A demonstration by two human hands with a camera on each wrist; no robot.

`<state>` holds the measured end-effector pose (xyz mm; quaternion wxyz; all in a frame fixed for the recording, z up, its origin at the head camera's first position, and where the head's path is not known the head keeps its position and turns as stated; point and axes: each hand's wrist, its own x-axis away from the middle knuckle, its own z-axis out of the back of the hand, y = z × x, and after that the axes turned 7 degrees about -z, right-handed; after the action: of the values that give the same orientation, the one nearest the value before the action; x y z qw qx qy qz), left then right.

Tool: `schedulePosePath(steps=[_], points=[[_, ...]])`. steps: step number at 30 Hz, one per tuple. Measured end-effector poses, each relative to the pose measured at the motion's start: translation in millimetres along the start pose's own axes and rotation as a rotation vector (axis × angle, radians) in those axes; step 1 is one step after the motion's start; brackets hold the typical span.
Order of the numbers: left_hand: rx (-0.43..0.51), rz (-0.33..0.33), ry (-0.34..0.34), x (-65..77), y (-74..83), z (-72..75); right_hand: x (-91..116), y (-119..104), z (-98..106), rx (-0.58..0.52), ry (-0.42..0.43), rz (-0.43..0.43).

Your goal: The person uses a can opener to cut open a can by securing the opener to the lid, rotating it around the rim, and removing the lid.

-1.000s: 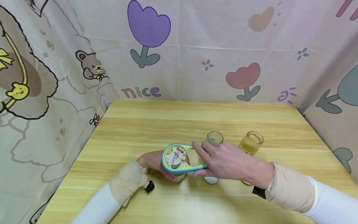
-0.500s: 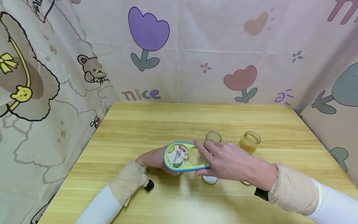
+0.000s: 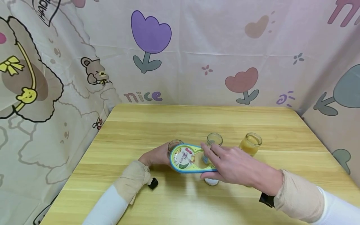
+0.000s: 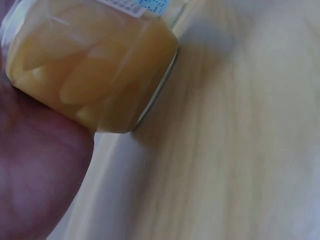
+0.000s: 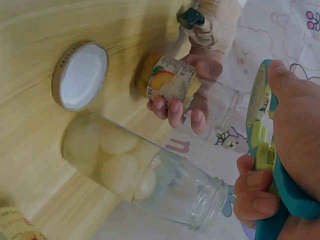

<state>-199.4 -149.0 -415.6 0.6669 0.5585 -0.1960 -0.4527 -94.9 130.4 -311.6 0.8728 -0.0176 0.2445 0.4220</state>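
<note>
My left hand (image 3: 158,155) holds a glass jar (image 5: 172,82) of yellow peach pieces, with fingers curled around its label. This jar's mouth is uncovered, and its rim shows just behind the opener in the head view. In the left wrist view, the peach jar (image 4: 90,70) fills the upper left. My right hand (image 3: 230,164) grips a blue and yellow-green jar opener (image 3: 189,171) above the table. A round printed lid (image 3: 182,158) sits in the opener's large ring, apart from the jar in the right wrist view.
An uncovered jar (image 5: 117,160) of pale round fruit stands in the middle, with an upturned white-lined lid (image 5: 82,77) near it. Farther right is another uncovered jar (image 3: 251,145) with yellow contents. A patterned cloth (image 3: 194,37) hangs behind the wooden table (image 3: 157,122).
The opener, with the lid in its ring, has shifted right along with my right hand. The peach jar's open rim has come into view behind it. The head view has tilted slightly.
</note>
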Motion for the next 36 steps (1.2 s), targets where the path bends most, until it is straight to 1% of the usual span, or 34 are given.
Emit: schedulePosePath(steps=[5,8,12,15,20,24,26,29,31,34,36], points=[[-0.035,0.019,0.060,-2.3,-3.1,2.9,4.1,-0.4,-2.0,-0.012,0.001,-0.013],[-0.072,0.003,0.080,-4.5,-2.8,3.7,6.4,-0.5,-3.4,-0.013,0.006,-0.011],[-0.076,-0.034,0.098,-7.5,6.6,3.7,10.3,-0.6,-5.2,-0.016,0.017,-0.020],[-0.036,-0.059,0.111,-9.9,12.2,3.7,14.0,-1.3,-7.3,-0.033,0.011,-0.041],[0.017,-0.089,0.131,-12.3,2.0,4.6,20.1,-3.9,-13.0,-0.102,-0.016,-0.088],[0.016,-0.086,0.145,-12.2,-10.6,6.0,24.8,-6.4,-18.0,-0.166,-0.044,-0.136],[0.027,-0.082,0.150,-11.6,-13.1,6.2,27.5,-8.0,-20.2,-0.206,-0.072,-0.166],[0.052,-0.085,0.153,-10.5,-14.4,6.1,31.9,-11.3,-23.2,-0.304,-0.129,-0.220],[0.052,-0.095,0.150,-10.3,-15.2,5.9,34.5,-14.1,-24.7,-0.409,-0.183,-0.272],[0.034,-0.125,0.138,-10.4,-16.2,5.4,37.9,-18.3,-26.4,-0.648,-0.295,-0.385],[0.019,-0.142,0.134,-10.9,-17.4,5.6,39.5,-20.6,-27.2,-0.864,-0.386,-0.475]])
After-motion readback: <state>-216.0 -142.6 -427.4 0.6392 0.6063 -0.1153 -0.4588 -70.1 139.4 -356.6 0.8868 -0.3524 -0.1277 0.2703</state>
